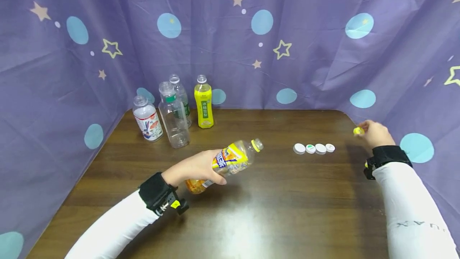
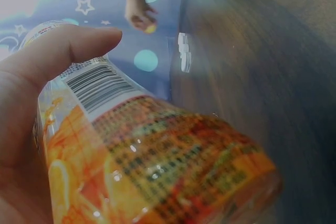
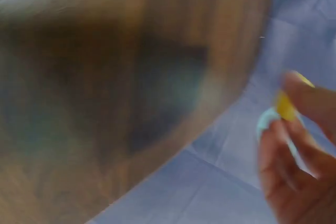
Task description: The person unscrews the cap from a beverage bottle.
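Observation:
My left hand [image 1: 203, 167] grips a clear plastic drink bottle [image 1: 233, 158] with a yellow and orange label, tilted with its uncapped neck up to the right. In the left wrist view the thumb [image 2: 79, 45] lies across the bottle, near a barcode. Toward the table's far right, my right hand [image 1: 377, 134] pinches a yellow bottle cap [image 1: 358, 131] between thumb and fingers, held above the tabletop. The right wrist view shows the same yellow cap [image 3: 285, 106], somewhat blurred. Left of that hand lies a row of several white caps [image 1: 299, 148], one with a green mark.
At the back left stand uncapped bottles: a white one with a printed label [image 1: 149, 125], a clear square one [image 1: 175, 123], another clear one [image 1: 184, 91] behind it, and a yellow-labelled one [image 1: 204, 105]. A purple patterned curtain [image 1: 309, 67] borders the brown table [image 1: 287, 211].

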A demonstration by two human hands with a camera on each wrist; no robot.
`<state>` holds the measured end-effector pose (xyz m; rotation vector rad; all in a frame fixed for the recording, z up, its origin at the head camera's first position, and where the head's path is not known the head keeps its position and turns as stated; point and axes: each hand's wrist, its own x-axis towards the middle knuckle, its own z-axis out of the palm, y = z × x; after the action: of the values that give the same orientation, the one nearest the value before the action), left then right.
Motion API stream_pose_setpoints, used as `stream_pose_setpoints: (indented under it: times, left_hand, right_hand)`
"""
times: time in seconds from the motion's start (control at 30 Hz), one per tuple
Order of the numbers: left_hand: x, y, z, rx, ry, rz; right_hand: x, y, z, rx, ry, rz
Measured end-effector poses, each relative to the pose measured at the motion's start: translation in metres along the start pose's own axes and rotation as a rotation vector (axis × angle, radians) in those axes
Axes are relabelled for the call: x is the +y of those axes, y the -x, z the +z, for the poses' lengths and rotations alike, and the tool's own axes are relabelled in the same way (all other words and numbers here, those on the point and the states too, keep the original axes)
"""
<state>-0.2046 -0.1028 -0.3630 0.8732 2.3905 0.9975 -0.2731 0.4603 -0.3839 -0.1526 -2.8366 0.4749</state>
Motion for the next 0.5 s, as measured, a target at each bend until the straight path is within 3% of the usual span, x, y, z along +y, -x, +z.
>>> stream_pose_setpoints:
  times: [0.1,0.2,0.3,0.5]
  left_hand:
    - [0.000,0.000,-0.001,0.001,0.001,-0.004]
    - [0.001,-0.001,-0.002,0.000,0.001,0.003]
    - [0.002,-0.001,-0.002,-0.004,0.000,0.008]
    - [0.000,0.000,0.000,-0.007,0.010,-0.004]
  right_hand:
    - [0.016,-0.002,0.013,-0.226,0.020,-0.084]
    - [0.017,-0.004,0.024,-0.344,0.017,-0.138]
    - [0.013,-0.005,0.032,-0.403,0.031,-0.162]
    - [0.002,-0.002,0.045,-0.400,0.061,-0.199]
